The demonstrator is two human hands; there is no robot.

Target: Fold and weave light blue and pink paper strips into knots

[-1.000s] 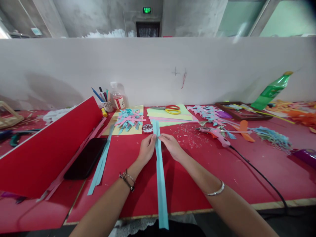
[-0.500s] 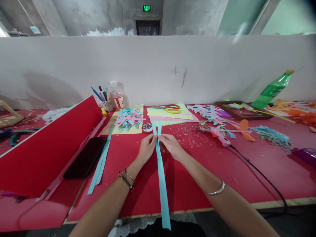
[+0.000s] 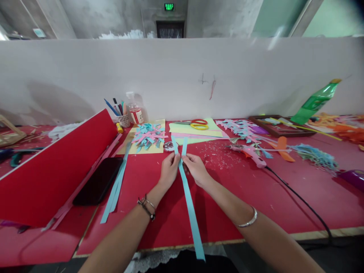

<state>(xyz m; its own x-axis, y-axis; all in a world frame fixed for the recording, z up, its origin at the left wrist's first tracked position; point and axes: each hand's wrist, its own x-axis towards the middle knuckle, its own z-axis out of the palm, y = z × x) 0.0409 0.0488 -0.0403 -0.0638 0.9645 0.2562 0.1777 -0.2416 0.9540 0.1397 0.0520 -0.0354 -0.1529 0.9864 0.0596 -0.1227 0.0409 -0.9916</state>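
Observation:
A long light-blue paper strip (image 3: 191, 206) runs from between my hands down past the table's front edge. My left hand (image 3: 170, 168) pinches it near its upper part, where one short end sticks up and leans left. Close beside it, my right hand (image 3: 196, 168) is closed on the other short blue end, which points up. The two ends form a narrow V above my fingertips, and the crossing or fold between the fingers is partly hidden. Both hands are held above the red table (image 3: 224, 212).
Left are a black phone (image 3: 98, 181), spare blue strips (image 3: 116, 191) and a red board (image 3: 59, 174). Cut paper pieces (image 3: 149, 135), scissors (image 3: 199, 124) and coloured sheets (image 3: 182, 131) lie behind. A pink glue gun (image 3: 253, 154) with a black cord lies right, near a green bottle (image 3: 315, 104).
The strip's long lower part has swung to the right. Its left upper end now leans further left, so the V is wider. Both hands stay almost in place.

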